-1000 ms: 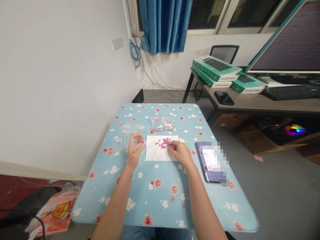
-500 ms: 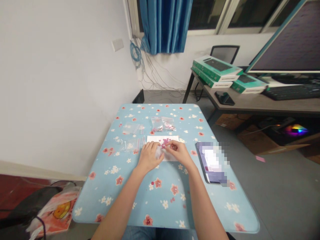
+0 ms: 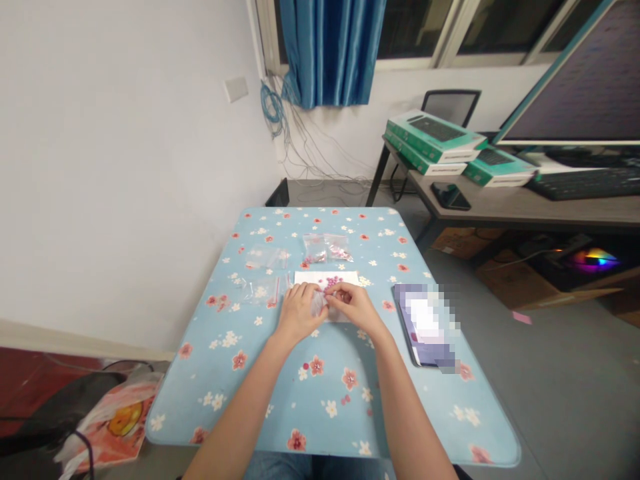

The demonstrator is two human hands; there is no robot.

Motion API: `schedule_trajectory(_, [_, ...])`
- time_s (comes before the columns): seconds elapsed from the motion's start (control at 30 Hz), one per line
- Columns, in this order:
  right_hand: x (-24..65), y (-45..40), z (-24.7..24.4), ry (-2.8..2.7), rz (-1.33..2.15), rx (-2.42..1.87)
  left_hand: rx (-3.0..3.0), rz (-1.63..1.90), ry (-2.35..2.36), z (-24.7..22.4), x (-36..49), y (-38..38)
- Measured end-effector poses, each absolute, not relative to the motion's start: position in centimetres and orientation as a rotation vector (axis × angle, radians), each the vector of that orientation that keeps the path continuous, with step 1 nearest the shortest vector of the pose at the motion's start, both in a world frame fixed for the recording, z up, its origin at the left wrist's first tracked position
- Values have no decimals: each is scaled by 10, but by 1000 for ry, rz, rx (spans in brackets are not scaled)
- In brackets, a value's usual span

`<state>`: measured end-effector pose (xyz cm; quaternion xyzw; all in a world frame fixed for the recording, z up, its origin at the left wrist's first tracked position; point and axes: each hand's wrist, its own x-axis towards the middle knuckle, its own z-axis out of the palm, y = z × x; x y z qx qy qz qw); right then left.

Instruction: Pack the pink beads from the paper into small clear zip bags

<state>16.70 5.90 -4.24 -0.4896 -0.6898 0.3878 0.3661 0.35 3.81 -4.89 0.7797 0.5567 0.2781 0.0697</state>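
My left hand (image 3: 299,311) is closed on a small clear bag (image 3: 318,305) over a white sheet (image 3: 305,276). The fingertips of my right hand (image 3: 353,305) are pinched at the bag's opening, close to my left fingers; anything between them is too small to make out. Several small pink-purple beads (image 3: 334,281) lie on the sheet just beyond my fingers. Behind the sheet are two clear bags with pink pieces, one at the left (image 3: 315,249) and one at the right (image 3: 339,248). More clear bags (image 3: 261,291) lie to the left.
A tablet (image 3: 425,327), partly pixelated, lies at the right of the flowered table (image 3: 220,400). Beyond it, a desk (image 3: 500,208) holds green keyboard boxes (image 3: 435,137), a phone (image 3: 451,196) and a monitor (image 3: 580,87). A plastic bag (image 3: 117,423) is on the floor at left.
My right fingertips have moved slightly left and down, from the beads to the mouth of the small bag. My left hand has stayed nearly still.
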Motion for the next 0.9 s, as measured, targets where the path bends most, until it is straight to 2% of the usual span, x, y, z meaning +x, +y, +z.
schedule_trajectory(0.2, [177,63,-46,-1889,645,-1550,2346,872,1671,-48,3,37])
schedule_trajectory(0.47, [172,62,-52,-2044,492,-1594,2339,866,1683,-47,3,37])
schedule_trajectory(0.9, [172,62,-51,-2011,542,-1582,2343,885,1681,-48,3,37])
